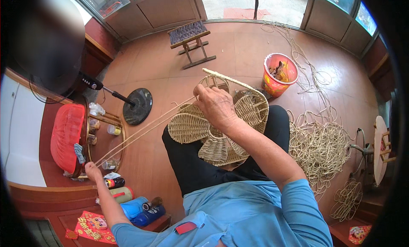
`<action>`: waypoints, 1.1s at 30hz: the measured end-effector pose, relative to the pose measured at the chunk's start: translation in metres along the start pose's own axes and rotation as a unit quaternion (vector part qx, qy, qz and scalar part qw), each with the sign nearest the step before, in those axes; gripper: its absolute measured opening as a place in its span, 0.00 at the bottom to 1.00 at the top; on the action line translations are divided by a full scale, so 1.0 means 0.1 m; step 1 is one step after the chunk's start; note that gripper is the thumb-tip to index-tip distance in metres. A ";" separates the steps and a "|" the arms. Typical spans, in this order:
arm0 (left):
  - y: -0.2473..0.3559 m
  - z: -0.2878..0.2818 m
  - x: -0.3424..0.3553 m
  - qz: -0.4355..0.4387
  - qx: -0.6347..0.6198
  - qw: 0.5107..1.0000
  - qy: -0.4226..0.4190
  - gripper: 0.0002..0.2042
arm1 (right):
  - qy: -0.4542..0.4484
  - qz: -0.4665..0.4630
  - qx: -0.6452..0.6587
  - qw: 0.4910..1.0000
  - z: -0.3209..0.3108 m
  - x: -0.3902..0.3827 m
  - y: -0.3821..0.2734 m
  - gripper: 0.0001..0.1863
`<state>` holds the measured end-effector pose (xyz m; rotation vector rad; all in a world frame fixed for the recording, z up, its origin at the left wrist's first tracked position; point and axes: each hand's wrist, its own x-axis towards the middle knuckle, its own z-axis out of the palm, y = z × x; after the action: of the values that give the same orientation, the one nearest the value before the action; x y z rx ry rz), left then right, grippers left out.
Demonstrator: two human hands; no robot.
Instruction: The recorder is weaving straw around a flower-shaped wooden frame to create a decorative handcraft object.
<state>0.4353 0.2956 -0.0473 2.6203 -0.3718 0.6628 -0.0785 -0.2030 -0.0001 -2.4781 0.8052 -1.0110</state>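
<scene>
A half-woven wicker piece (187, 127) with rounded lobes rests on my lap. My right hand (215, 104) grips its upper part near the bare frame ribs. Two long pale cane strands (140, 132) run taut from the piece down to the left. My left hand (92, 170) is stretched far out to the side, shut on the ends of those strands.
A heap of loose cane (319, 147) lies on the floor to my right, near an orange bucket (279, 74). A small wooden stool (191, 42) stands ahead. A fan base (137, 105), a red tray (66, 136) and bottles (136, 206) sit on my left.
</scene>
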 end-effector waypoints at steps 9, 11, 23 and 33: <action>-0.74 -0.06 0.29 -0.288 -0.115 0.942 -0.129 0.26 | -0.021 -0.042 -0.085 0.995 0.05 0.12 -0.06 0.15; -0.38 0.20 0.00 -0.264 -0.111 0.928 -0.239 0.24 | -0.041 -0.046 -0.114 0.991 0.13 0.15 -0.05 0.17; 1.94 0.68 -1.73 -0.062 -0.175 0.814 -0.550 0.30 | -0.126 0.031 -0.117 0.985 0.25 0.29 -0.24 0.33; 3.31 0.09 -1.74 0.054 -0.366 0.852 -0.370 0.18 | -0.015 0.131 0.007 0.991 0.14 0.17 -0.34 0.26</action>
<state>0.1751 0.0270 -0.0350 1.9890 -0.8066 -0.4496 -0.0461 -0.1855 0.0159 -2.2923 1.0755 -0.8801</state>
